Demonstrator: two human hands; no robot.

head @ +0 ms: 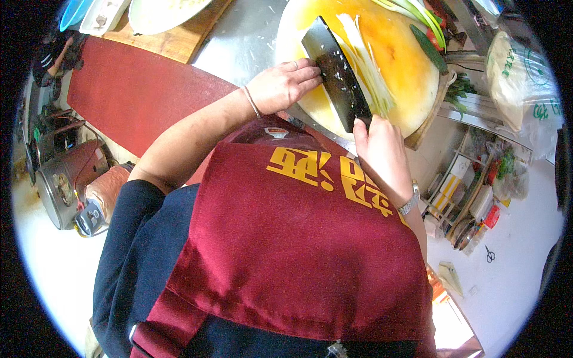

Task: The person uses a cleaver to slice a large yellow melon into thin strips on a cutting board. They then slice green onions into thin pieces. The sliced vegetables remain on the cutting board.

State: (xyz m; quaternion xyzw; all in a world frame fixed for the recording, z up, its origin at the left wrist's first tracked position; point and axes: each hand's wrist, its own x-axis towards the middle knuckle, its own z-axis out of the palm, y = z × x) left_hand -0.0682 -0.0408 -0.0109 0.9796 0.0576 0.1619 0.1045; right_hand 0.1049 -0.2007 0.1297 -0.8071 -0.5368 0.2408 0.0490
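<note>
My right hand (380, 145) grips the handle end of a wide, dark-bladed cleaver (338, 71), hiding most of the handle. White bits cling to the blade, which slants over a round, yellow-stained cutting board (403, 67). Against the blade's left side lie the fingertips of my left hand (286, 85); whether they pinch anything is hidden. Split lengths of white scallion stalk (365, 67) lie on the board along the blade's right side. A green cucumber-like vegetable (428, 48) rests at the board's right rim, near green scallion leaves (416, 13).
A red board or mat (143, 89) spans the left side. Beyond it, a white dish (165, 15) stands on a wooden board (201, 33). Steel worktop (244, 38) shows between the boards. A filled plastic bag (515, 80) and a rack (452, 188) are at right; scissors (490, 255) lie lower right.
</note>
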